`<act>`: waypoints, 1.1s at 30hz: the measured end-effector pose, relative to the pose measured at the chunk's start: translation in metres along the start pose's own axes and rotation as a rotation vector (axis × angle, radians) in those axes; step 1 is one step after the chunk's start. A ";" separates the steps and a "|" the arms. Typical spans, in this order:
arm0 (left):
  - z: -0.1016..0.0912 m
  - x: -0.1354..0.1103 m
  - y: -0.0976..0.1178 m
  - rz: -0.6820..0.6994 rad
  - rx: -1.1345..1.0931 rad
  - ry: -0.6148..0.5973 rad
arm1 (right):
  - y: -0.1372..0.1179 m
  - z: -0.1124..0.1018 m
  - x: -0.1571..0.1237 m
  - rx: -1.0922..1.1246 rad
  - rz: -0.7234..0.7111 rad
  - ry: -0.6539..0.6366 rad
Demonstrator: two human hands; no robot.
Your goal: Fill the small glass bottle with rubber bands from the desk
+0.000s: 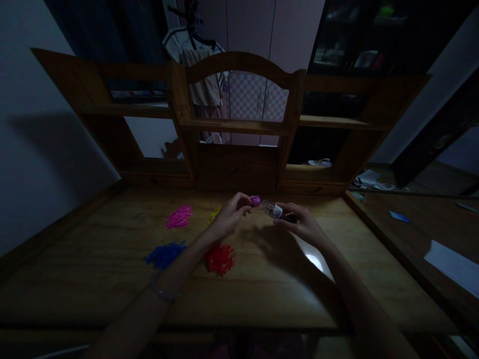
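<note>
Over the wooden desk, my left hand pinches a small purple cap between thumb and fingers. My right hand is wrapped round a small clear bottle with a white label and something dark at its lower end. The bottle lies tilted on its side in the air, its neck pointing left toward the cap, with a slight gap that is hard to judge. Below and left of my left hand are piles of small plastic pieces: red, blue, pink and yellow. My left forearm partly covers the piles.
A wooden shelf unit rises from the desk's back edge. To the right, a lower brown surface carries a white paper and a blue card. A wall borders the left side. The room is dim.
</note>
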State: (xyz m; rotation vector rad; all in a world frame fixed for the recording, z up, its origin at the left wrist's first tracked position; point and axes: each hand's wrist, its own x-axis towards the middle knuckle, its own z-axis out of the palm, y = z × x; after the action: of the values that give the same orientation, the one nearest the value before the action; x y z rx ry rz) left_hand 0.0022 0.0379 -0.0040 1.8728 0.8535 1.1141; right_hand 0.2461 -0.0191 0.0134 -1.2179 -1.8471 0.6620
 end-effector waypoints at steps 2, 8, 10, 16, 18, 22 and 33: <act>0.000 0.003 0.005 -0.031 -0.134 0.054 | -0.005 0.002 -0.001 -0.027 -0.046 -0.052; 0.005 -0.004 0.018 0.024 -0.140 0.059 | -0.010 0.010 -0.001 0.002 -0.052 -0.140; 0.003 -0.006 0.020 0.060 -0.080 0.073 | -0.008 0.011 -0.001 0.031 -0.055 -0.147; -0.002 -0.005 0.022 0.217 -0.028 0.027 | -0.001 0.012 0.000 0.125 0.012 -0.134; -0.002 -0.005 0.024 0.256 -0.029 0.056 | -0.002 0.012 -0.001 0.158 0.027 -0.145; -0.002 -0.007 0.029 0.216 -0.026 0.100 | -0.009 0.015 -0.001 0.197 0.021 -0.188; -0.009 -0.008 0.037 0.152 -0.075 0.438 | -0.006 0.014 -0.001 0.699 0.134 -0.101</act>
State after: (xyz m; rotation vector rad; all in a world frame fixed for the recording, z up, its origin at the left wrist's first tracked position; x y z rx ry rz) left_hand -0.0034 0.0166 0.0285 1.6782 0.9012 1.6662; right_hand 0.2317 -0.0225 0.0100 -0.8460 -1.4170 1.3262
